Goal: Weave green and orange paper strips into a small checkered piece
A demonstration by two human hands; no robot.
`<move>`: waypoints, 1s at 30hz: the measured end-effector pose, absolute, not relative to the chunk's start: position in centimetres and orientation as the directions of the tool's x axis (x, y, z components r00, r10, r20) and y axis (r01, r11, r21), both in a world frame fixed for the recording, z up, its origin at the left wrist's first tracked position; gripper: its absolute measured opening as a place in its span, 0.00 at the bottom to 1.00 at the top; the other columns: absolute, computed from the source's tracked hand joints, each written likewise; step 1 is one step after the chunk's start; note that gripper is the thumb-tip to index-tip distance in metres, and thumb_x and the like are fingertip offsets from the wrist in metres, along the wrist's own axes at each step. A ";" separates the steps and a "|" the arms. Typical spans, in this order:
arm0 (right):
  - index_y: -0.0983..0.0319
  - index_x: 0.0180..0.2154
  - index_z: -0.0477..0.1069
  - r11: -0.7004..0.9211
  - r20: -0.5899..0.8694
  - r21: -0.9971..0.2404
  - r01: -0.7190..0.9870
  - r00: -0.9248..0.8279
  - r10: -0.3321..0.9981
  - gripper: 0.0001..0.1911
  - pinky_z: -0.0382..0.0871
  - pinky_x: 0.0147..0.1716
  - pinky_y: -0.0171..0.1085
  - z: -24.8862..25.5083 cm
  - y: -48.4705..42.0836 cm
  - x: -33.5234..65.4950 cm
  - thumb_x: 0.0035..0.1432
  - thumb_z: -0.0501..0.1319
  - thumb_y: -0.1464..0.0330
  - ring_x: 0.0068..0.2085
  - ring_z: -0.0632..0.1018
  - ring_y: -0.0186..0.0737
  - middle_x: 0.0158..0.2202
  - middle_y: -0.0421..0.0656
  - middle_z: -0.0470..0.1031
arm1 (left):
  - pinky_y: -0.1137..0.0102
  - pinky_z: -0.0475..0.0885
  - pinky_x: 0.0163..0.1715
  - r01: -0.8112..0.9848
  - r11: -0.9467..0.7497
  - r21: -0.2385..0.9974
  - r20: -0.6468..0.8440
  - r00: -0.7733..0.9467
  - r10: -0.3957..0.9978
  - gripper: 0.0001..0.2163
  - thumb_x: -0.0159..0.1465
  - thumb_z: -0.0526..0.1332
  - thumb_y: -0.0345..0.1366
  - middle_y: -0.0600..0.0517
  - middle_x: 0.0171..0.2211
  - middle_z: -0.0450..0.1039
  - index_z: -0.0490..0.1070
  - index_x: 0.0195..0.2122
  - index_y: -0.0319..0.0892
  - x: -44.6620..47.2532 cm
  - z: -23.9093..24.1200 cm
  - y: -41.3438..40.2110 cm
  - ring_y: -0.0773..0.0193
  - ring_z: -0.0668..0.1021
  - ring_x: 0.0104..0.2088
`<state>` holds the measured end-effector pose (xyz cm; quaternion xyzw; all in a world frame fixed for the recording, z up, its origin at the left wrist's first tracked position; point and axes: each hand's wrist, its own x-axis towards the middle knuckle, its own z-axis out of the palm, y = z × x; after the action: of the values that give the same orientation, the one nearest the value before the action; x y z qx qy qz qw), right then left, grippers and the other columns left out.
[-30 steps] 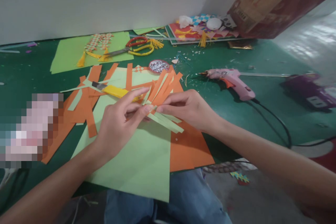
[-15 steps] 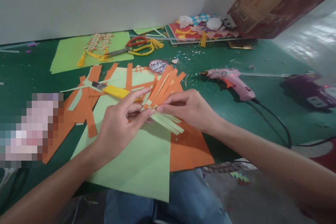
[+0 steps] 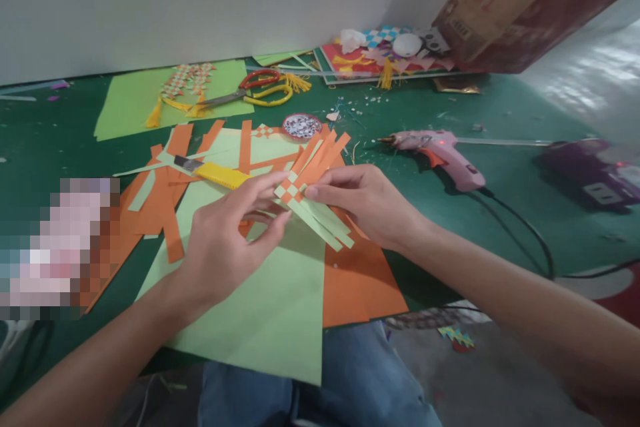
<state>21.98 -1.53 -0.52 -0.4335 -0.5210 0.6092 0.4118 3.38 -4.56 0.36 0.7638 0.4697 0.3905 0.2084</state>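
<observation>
A small checkered weave of orange and pale green paper strips [image 3: 291,189] is held in front of me, its long loose strips fanning up and down to the right. Pinched at its right edge, it sits between the thumb and index finger of my right hand [image 3: 367,203]. My left hand [image 3: 227,233] is at the weave's left side with thumb and fingers apart; the index fingertip is close to or touching the upper left edge. Beneath both hands lie a pale green sheet [image 3: 250,307] and orange paper [image 3: 363,287]. A yellow box cutter [image 3: 220,175] rests just beyond my left hand.
Orange strips [image 3: 150,197] lie at left. Farther back are scissors [image 3: 260,89], a dish of small beads or eyes [image 3: 301,125] and tasselled woven pieces [image 3: 187,83]. A pink glue gun [image 3: 440,153] stands at right, its cable trailing near my right forearm.
My left thumb has lifted off the weave and parted from the fingers, uncovering more of the checkered pattern. My right hand keeps its pinch, and the weave has turned slightly.
</observation>
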 end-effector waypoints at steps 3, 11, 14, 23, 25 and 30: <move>0.64 0.21 0.73 -0.130 -0.105 -0.989 -0.066 -0.299 0.948 0.15 0.56 0.21 0.32 -0.4 -1.6 22.0 0.41 0.71 0.59 0.20 0.62 0.26 0.17 0.34 0.65 | 0.79 0.77 0.39 0.555 -0.452 0.698 0.383 0.244 0.891 0.16 0.59 0.63 0.30 0.54 0.36 0.81 0.72 0.49 0.42 3.3 0.3 -4.6 0.68 0.82 0.35; 0.64 0.20 0.73 -0.080 -0.083 -0.997 0.022 -0.254 0.964 0.17 0.52 0.19 0.32 -0.5 -1.6 21.9 0.41 0.71 0.57 0.21 0.60 0.26 0.18 0.35 0.64 | 0.74 0.79 0.37 0.415 -0.252 0.874 0.189 0.187 0.964 0.18 0.60 0.63 0.36 0.53 0.34 0.80 0.70 0.52 0.43 3.3 1.1 -4.5 0.65 0.83 0.32; 0.64 0.21 0.74 -0.034 -0.054 -0.996 0.078 -0.264 0.963 0.16 0.53 0.20 0.32 -0.7 -1.7 22.0 0.43 0.70 0.57 0.21 0.62 0.27 0.19 0.36 0.66 | 0.74 0.79 0.34 0.374 -0.161 0.913 0.111 0.153 0.982 0.17 0.60 0.64 0.38 0.54 0.31 0.80 0.71 0.51 0.43 3.3 1.5 -4.4 0.65 0.82 0.28; 0.64 0.22 0.74 -0.022 -0.038 -0.997 0.068 -0.245 0.969 0.14 0.55 0.20 0.32 -0.9 -1.7 22.0 0.43 0.71 0.59 0.22 0.64 0.28 0.19 0.36 0.68 | 0.74 0.78 0.34 0.376 -0.112 0.920 0.070 0.124 0.990 0.15 0.59 0.65 0.38 0.55 0.29 0.81 0.73 0.47 0.43 3.6 1.5 -4.3 0.65 0.82 0.28; 0.64 0.20 0.72 -0.033 -0.044 -0.998 0.051 -0.227 0.973 0.16 0.54 0.20 0.32 -1.0 -1.6 22.0 0.41 0.71 0.59 0.21 0.63 0.27 0.18 0.36 0.67 | 0.75 0.78 0.34 0.375 -0.104 0.921 0.063 0.121 0.991 0.14 0.59 0.65 0.37 0.56 0.29 0.81 0.73 0.47 0.43 3.6 1.5 -4.3 0.66 0.82 0.28; 0.63 0.17 0.70 -0.061 -0.062 -0.998 0.015 -0.199 0.978 0.17 0.52 0.19 0.32 -1.1 -1.8 21.9 0.39 0.72 0.59 0.20 0.62 0.27 0.17 0.36 0.66 | 0.77 0.78 0.34 0.370 -0.099 0.924 0.057 0.123 0.991 0.12 0.58 0.66 0.36 0.57 0.28 0.81 0.74 0.44 0.43 3.5 1.5 -4.2 0.67 0.82 0.27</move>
<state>21.90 -1.78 -1.11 -0.4648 -0.5339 0.5606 0.4297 3.53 -4.20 1.48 0.6324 0.5379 0.3866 0.4017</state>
